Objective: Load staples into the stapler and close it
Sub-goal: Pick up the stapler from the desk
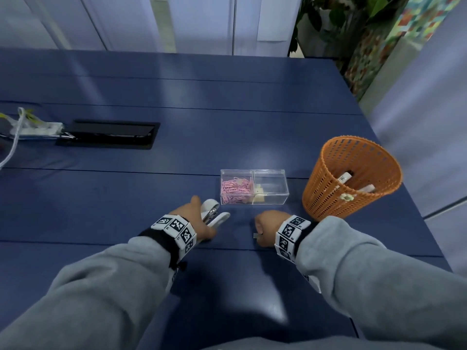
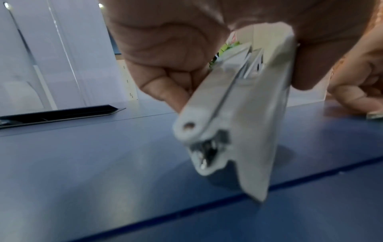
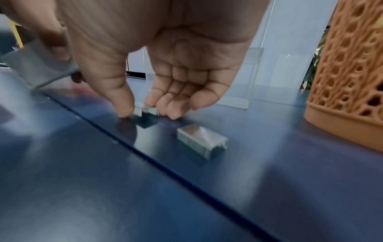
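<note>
A white stapler (image 1: 214, 213) stands hinged open, its metal magazine showing between the spread white arms. My left hand (image 1: 199, 219) grips it by thumb and fingers, and in the left wrist view the stapler (image 2: 238, 131) tilts with its hinge end down at the blue table (image 1: 126, 198). My right hand (image 1: 264, 227) is to its right, low on the table. Its thumb and fingertips pinch a short strip of staples (image 3: 146, 111) that touches the tabletop. A second strip (image 3: 201, 142) lies loose on the table under that palm.
A clear two-compartment box (image 1: 270, 188) with pink paper clips stands just behind both hands. An orange mesh basket (image 1: 351, 178) holding pens is at the right, close to my right wrist. A black cable hatch (image 1: 108, 133) and a bag lie far left.
</note>
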`<control>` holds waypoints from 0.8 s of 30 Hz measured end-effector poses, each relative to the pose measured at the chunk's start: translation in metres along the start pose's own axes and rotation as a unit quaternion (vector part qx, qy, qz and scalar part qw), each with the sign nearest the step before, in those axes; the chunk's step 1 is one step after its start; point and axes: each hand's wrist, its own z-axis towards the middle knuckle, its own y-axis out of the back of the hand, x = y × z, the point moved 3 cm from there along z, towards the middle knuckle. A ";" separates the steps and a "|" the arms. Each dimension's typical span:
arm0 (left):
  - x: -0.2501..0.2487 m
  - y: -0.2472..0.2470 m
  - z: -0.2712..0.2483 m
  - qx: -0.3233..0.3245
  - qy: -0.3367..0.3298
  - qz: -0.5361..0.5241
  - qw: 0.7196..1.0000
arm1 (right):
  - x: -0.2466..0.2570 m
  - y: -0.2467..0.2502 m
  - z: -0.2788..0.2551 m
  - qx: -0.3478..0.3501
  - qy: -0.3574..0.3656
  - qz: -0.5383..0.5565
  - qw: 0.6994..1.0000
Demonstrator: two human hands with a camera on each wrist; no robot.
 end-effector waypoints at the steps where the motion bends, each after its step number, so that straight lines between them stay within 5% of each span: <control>1: 0.000 0.001 0.000 -0.002 -0.003 -0.004 1.000 | -0.001 0.000 -0.001 -0.001 -0.006 0.010 1.000; 7: 0.004 -0.006 0.003 0.023 -0.033 0.010 0.999 | -0.007 0.007 -0.004 -0.067 0.009 0.117 0.991; 17: -0.003 -0.013 0.003 0.041 -0.079 0.050 0.995 | -0.011 -0.002 0.001 -0.049 0.026 0.050 0.997; 24: -0.017 -0.009 -0.001 0.037 -0.145 0.007 0.989 | 0.001 0.005 0.003 -0.068 0.064 0.207 0.974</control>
